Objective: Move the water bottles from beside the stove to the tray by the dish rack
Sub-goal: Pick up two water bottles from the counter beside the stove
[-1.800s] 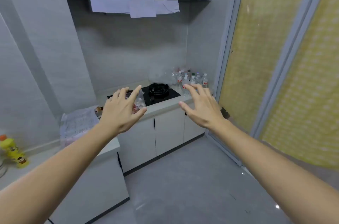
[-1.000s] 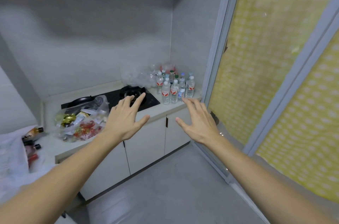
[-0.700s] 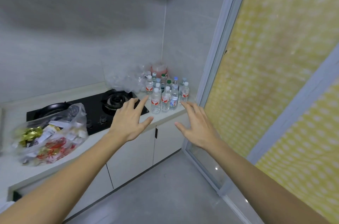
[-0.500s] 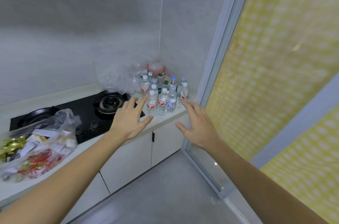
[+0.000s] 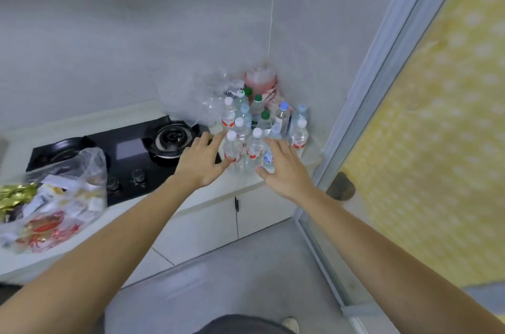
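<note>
At the far right corner of the bench [image 5: 278, 180], beside the stove [image 5: 131, 153], the water bottles [image 5: 254, 131] are clustered upright. Left hand [image 5: 200, 163] and right hand [image 5: 284, 169] are spread open, empty, flanking the 2 nearest bottles. The reach-to-grasp step is judged underway; closing around those bottles is called for next.

Both bare forearms outstretched, left hand [image 5: 200, 163] and right hand [image 5: 284, 168] open, fingers [image 5: 211, 142] spread.

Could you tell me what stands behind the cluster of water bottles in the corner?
Behind the water bottles, a pink-filled container stands in the corner, with crumpled clear plastic to its left. Its lower part is hidden by the bottles.
</note>
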{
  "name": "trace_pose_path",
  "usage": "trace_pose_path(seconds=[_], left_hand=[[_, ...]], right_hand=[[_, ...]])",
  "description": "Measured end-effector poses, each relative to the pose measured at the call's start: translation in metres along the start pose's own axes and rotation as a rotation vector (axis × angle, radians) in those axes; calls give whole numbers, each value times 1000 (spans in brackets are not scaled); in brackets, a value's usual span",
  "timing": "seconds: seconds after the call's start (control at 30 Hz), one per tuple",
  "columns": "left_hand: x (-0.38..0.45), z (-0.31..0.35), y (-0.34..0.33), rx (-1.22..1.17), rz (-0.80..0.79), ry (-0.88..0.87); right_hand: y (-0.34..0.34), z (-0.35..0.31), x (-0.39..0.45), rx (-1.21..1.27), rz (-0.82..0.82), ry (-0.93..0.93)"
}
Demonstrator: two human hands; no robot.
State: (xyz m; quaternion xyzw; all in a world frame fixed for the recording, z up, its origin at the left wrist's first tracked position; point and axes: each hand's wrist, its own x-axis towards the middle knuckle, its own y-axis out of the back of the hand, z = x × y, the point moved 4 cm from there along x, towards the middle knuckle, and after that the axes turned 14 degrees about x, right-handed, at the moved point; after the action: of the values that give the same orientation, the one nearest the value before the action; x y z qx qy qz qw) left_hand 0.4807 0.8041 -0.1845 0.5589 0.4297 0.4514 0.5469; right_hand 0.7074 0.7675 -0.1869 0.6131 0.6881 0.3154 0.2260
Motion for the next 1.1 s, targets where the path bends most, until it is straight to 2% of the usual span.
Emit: trace_pose_path(seconds=[0.1, 0.3, 0.5, 0.73, 0.9, 1.1], left_hand=[[27, -3, -18, -56, -55, 58], [82, -18, -55, -91, -145, 92], [133, -30, -86, -58, -232, -41], [156, -22, -105, -44, -201, -166], [151, -23, -105, -137, -160, -143], [114, -36, -106, -246, -75, 68]], right_hand=[[-14, 19, 38, -11, -59, -11], [-37, 42, 109, -64, -74, -61], [-61, 44, 155, -237, -61, -128], [-68, 59, 184, -403, -104, -179], [-71, 73, 189, -358, -125, -93], [-78, 54, 191, -352, -252, 126]])
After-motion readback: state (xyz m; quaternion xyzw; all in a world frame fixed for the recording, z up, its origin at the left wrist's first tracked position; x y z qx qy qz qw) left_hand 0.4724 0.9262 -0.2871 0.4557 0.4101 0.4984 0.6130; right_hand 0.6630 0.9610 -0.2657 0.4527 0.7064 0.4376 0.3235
